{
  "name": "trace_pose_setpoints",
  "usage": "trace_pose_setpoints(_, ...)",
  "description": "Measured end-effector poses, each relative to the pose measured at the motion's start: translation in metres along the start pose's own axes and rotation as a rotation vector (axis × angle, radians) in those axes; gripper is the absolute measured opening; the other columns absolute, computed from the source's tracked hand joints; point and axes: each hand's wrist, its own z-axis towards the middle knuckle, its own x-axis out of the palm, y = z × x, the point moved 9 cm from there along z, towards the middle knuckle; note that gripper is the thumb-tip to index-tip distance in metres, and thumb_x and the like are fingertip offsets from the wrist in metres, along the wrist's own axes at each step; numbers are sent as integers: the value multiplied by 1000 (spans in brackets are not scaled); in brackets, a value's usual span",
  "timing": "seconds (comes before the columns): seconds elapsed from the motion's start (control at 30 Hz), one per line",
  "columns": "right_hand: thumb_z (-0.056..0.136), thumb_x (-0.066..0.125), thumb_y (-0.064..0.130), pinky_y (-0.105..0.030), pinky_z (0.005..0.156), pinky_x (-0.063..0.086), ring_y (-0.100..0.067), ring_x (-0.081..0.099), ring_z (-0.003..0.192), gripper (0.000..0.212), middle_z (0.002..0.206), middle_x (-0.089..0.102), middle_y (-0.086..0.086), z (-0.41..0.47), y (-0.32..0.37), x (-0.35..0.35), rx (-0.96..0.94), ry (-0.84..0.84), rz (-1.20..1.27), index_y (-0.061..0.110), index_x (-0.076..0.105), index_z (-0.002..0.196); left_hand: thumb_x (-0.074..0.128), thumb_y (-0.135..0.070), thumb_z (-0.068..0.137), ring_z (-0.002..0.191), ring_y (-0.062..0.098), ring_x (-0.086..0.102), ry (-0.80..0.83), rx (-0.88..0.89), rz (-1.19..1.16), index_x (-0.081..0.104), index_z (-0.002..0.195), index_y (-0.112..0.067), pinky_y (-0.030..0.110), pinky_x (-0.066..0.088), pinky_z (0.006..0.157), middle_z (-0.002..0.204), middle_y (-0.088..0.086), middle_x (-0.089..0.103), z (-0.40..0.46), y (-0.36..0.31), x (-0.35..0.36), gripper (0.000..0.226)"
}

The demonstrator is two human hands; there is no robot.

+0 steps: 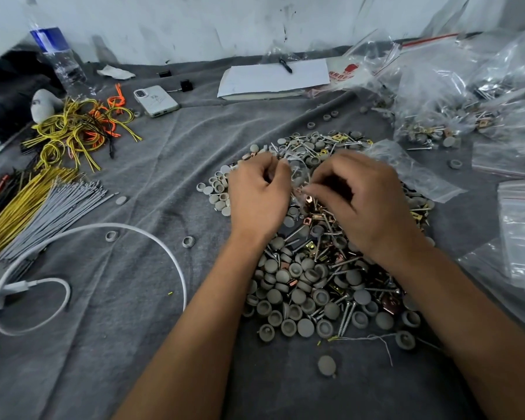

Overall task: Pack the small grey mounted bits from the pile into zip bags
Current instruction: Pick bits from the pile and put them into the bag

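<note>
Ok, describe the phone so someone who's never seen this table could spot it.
Start at the water bottle at the far left of the grey cloth. Right of it, beyond the yellow and orange wires, lies the phone: white, face down, camera lenses showing.

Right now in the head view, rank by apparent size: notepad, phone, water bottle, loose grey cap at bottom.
1. notepad
2. water bottle; partly cropped, so unsure against the notepad
3. phone
4. loose grey cap, though nearest the camera

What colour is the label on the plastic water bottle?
Blue, on the clear plastic water bottle; head view.
</note>
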Motion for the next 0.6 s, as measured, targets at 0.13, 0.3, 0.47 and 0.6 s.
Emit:
trace_pose_setpoints(0.13,93,76,18,-21,74,50,-14,62,81,15,88,69,-4,-1,-7,-14,16,-153,-2,4,72,93,62,-12,98,46,5,40,98,44,-21,47,58,-24,25,32,50,48,-12,45,-2,-5,9,44)
trace_pose_setpoints(0.3,90,80,13,-21,76,52,-14,65,81,11,90,73,-6,-2,-1,-16,-48,-172,-49,3,76,93,60,-14,99,46,9,48,190,93,-80,59,65,-9,27,37,49,51,-9,53,-6,-12,17,35)
trace_pose_setpoints(0.47,88,81,8,-30,83,59,-15,72,89,15,98,78,-6,-2,2,-14,-68,-142,-36,3,78,102,59,-11,100,47,14,54,181,57,-103,57,63,-18,31,43,49,52,-8,55,-4,-7,17,37)
trace_pose_setpoints(0.6,90,80,13,-27,81,57,-15,70,87,13,95,76,-4,-2,1,-19,-60,-167,-28,6,77,99,59,-11,98,49,21,54,66,23,-61,52,61,-12,33,42,51,51,-1,51,0,0,5,37)
